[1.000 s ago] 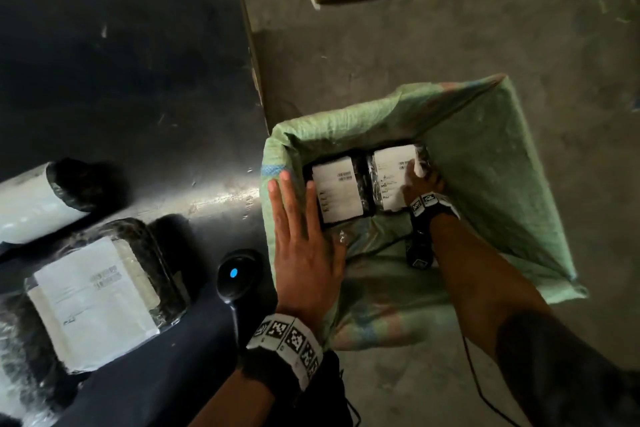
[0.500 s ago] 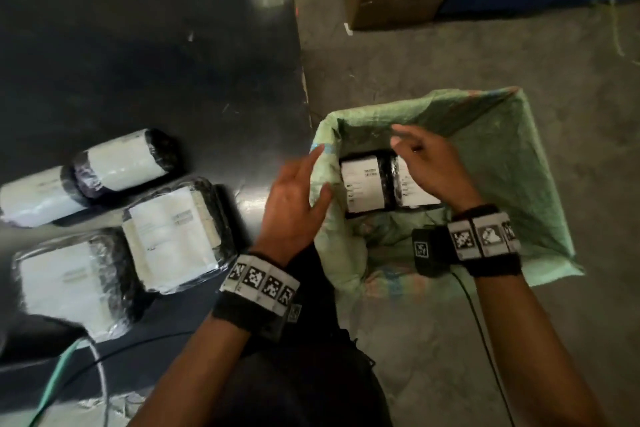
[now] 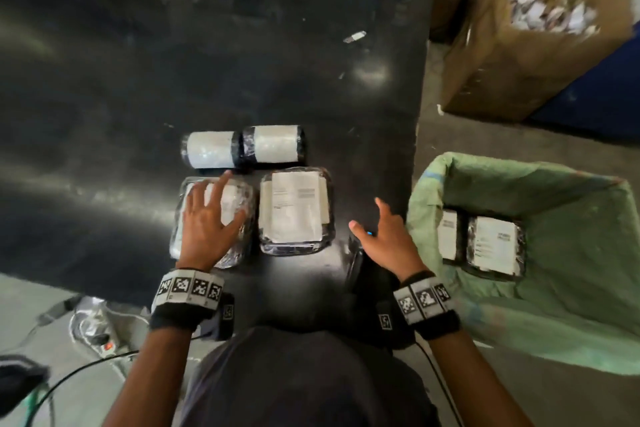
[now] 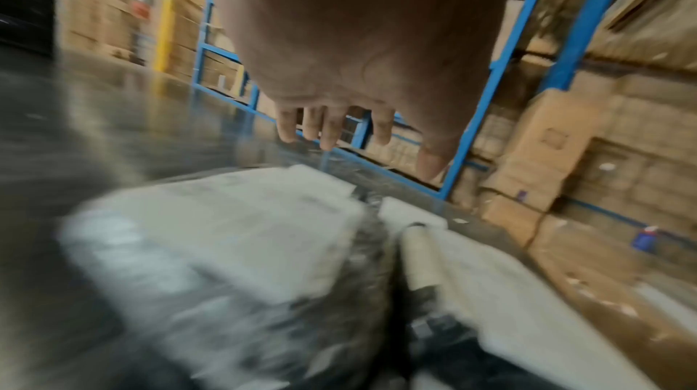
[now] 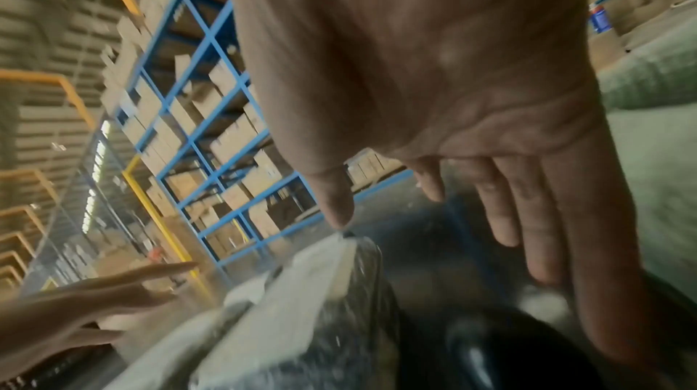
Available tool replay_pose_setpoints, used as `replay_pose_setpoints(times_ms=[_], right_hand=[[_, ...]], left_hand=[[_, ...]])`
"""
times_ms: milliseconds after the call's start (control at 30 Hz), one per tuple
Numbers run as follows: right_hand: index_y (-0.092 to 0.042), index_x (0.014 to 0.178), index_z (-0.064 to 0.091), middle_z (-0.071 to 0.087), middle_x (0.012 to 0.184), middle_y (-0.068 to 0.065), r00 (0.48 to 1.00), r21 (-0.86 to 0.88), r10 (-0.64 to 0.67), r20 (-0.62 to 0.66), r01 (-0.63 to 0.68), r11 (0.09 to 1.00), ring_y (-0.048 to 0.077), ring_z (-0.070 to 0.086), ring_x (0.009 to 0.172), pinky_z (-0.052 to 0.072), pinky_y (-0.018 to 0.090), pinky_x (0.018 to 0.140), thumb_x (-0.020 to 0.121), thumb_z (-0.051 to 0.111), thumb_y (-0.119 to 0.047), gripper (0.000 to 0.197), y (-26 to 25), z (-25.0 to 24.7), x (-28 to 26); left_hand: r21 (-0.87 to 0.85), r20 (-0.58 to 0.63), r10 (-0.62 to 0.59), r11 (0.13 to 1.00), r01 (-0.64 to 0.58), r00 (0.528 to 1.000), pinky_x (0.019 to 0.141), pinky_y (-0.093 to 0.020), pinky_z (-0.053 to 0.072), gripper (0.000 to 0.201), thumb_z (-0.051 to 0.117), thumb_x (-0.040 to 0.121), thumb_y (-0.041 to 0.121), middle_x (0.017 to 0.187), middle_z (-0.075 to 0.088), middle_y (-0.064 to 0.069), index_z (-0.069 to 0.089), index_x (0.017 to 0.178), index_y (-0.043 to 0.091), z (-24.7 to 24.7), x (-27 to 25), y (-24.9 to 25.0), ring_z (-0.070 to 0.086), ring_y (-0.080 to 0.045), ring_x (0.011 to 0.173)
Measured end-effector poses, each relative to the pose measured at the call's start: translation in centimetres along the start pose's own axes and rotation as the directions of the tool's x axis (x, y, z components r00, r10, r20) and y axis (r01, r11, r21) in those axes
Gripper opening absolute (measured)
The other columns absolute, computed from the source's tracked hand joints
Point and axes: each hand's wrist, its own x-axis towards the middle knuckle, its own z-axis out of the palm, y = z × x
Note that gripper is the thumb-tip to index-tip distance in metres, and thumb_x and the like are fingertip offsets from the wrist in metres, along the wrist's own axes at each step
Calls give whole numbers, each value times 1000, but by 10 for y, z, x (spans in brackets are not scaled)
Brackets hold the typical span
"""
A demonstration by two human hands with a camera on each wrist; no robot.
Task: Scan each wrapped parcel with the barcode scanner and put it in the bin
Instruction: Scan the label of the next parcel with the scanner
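Note:
Four wrapped parcels lie on the black table (image 3: pixel 138 80): two rolls (image 3: pixel 209 149) (image 3: pixel 273 144) and, in front of them, two flat ones. My left hand (image 3: pixel 211 215) is spread open over the left flat parcel (image 3: pixel 239 204); its fingers (image 4: pixel 328 128) hang just above the blurred parcel (image 4: pixel 226 232). The right flat parcel (image 3: pixel 294 211) lies untouched. My right hand (image 3: pixel 381 236) hovers open over the black barcode scanner (image 3: pixel 356 253), whose blue light shows. The scanner (image 5: pixel 490 351) sits under the palm. The green-lined bin (image 3: pixel 571 218) at right holds two parcels (image 3: pixel 493 246) (image 3: pixel 448 236).
An open cardboard box (image 3: pixel 502 80) with paper scraps stands on the floor beyond the bin. A power strip (image 3: pixel 100 333) and cables lie on the floor at lower left. A small white scrap (image 3: pixel 354 36) lies far back on the table. Blue racking (image 4: pixel 501 68) stands behind.
Both hands have come out of the bin and moved left to the table. The left hand now spreads over a flat parcel; the right is above the scanner.

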Motion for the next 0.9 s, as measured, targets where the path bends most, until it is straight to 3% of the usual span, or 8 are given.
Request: replay_pose_setpoints(times_ms=[200,367,433,500,567,667,767,900], right_hand=[[-27,157,-4,20,160,23,975,3,202,90,-203,979,40,20,148,27,50,118,82,61,-64,105,33,48,13],[-20,157,6,6,163,20,980,126,180,81,-190,974,36,-9,151,4,47,124,81,77,-37,106,48,72,15],[-43,153,9,13,161,19,983,210,179,39,-183,960,37,1,151,13,52,123,71,84,-45,111,66,84,23],[-65,139,18,21,158,15,981,364,182,65,-193,911,40,26,146,37,62,110,60,89,-51,107,112,106,54],[-53,142,27,24,156,15,983,556,167,72,-179,812,41,47,132,54,62,88,68,90,-21,101,118,110,56],[-35,149,23,39,144,21,970,672,223,94,-227,704,31,66,92,60,52,69,85,65,11,90,54,86,16],[-34,150,20,59,115,17,960,734,252,120,-257,629,28,64,75,61,42,57,93,55,6,78,45,81,14],[-38,148,21,48,137,18,954,754,290,77,-246,609,29,71,75,55,32,46,94,63,-17,71,42,82,15]], left_hand=[[-6,187,-312,948,319,932,120,-57,13,93,63,86,60,164,7,-26,6,157,43,-3,-39,-84,0,-39,153],[-217,240,-194,944,248,951,116,-58,32,94,68,83,55,162,28,-12,9,156,47,-1,-43,-105,33,-38,145],[-294,231,-188,922,252,955,113,-52,39,93,73,85,44,157,40,-12,13,156,46,-3,-43,-104,46,-35,137],[-348,221,-167,907,237,961,109,-47,44,90,73,88,35,152,46,-14,16,157,41,-4,-43,-103,52,-34,131],[-388,189,-145,898,209,971,105,-34,43,87,73,89,29,151,47,-15,19,157,36,-3,-44,-101,53,-29,130],[-389,130,-109,909,152,985,99,-24,41,86,73,89,25,147,51,-18,22,157,28,-1,-44,-99,56,-27,127],[-372,85,-110,918,134,990,100,-36,49,80,72,90,26,131,62,-20,28,156,28,-3,-42,-91,63,-34,116],[-285,70,-228,928,239,971,98,-47,48,73,65,93,42,112,56,-19,26,155,42,-5,-42,-72,53,-37,108]])
